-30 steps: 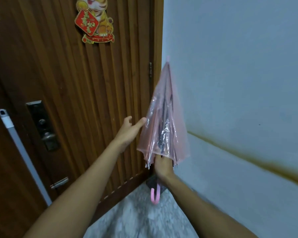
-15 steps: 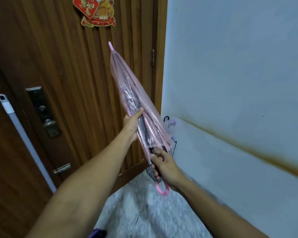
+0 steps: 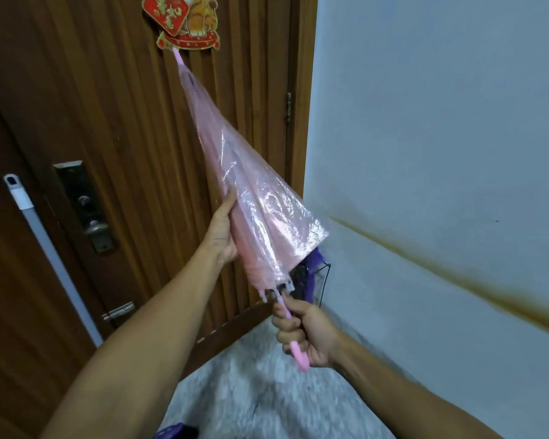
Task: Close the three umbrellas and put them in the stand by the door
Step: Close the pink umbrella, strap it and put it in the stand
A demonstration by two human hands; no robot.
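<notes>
Head view: the pink umbrella (image 3: 251, 198) is folded and held in the air in front of the door (image 3: 108, 122), slanting from lower right up to upper left. Its tip sits just under the red ornament (image 3: 184, 22) on the door.

The right hand (image 3: 305, 334) is down low, fingers curled tight round the pink handle (image 3: 298, 356). The thin shaft comes out of the top of the fist and the hooked end pokes out below the palm. The canopy's rib ends hang just above those knuckles, close but not touching.

The left hand (image 3: 224, 229) is up at mid-canopy, on the umbrella's left side. The thumb lies straight along the plastic, pointing up toward the tip, and the palm presses against the folds. The fingers go round behind the canopy and are hidden, so I cannot tell how far they close.

Behind the canopy's lower edge, in the corner where door meets wall (image 3: 441, 137), a purple umbrella (image 3: 314, 274) peeks out inside a thin black wire stand (image 3: 327, 280). The pink one is above and in front of that stand, not in it.

On the door sits a metal lock (image 3: 86, 207), and a white pole (image 3: 45, 248) leans at left. The floor (image 3: 260, 391) is speckled grey.
</notes>
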